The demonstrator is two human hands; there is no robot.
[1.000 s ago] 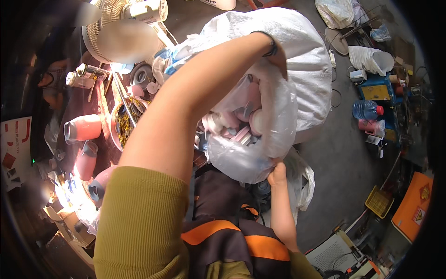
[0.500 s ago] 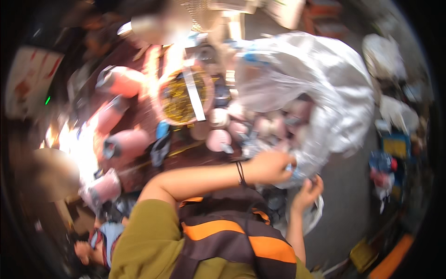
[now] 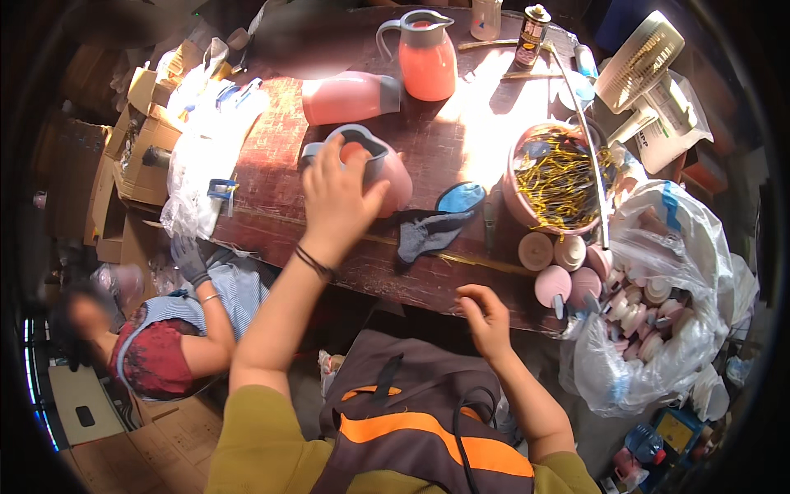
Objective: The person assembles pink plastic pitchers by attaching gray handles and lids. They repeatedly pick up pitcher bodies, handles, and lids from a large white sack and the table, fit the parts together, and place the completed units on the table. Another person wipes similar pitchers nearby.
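Along the near half of a dark red counter (image 3: pixel 448 152), the person's left grip (image 3: pixel 336 193) is lying over the grey neck of a pink jug (image 3: pixel 395 185), with its fingers spread and its thumb standing apart. That grip is looking released rather than clenched, though whether its fingertips are touching the jug, one cannot tell. The jug is sitting left of the counter's middle, its mouth showing toward the top and its pink body extending to the lower right; whether it is standing or tilting is unclear. The right grip (image 3: pixel 487 321) is hanging just off the counter's near edge, its fingers loosely curling and holding nothing visible. Beyond the left grip, a second pink jug (image 3: pixel 341 97) is lying on its side with its grey end pointing right, and a coral jug (image 3: pixel 428 70) is standing upright just beside it. Between the grips and a pink basin (image 3: pixel 516 202), a grey and blue cloth item (image 3: pixel 429 236) is lying. Yellow and dark ties (image 3: pixel 555 185) are filling the basin, and round pink lids (image 3: pixel 552 286) are clustering below it. Farther right, a translucent bag (image 3: pixel 605 379) is holding more such pieces. At the left, a co-worker (image 3: pixel 156 354) is sitting near the counter.
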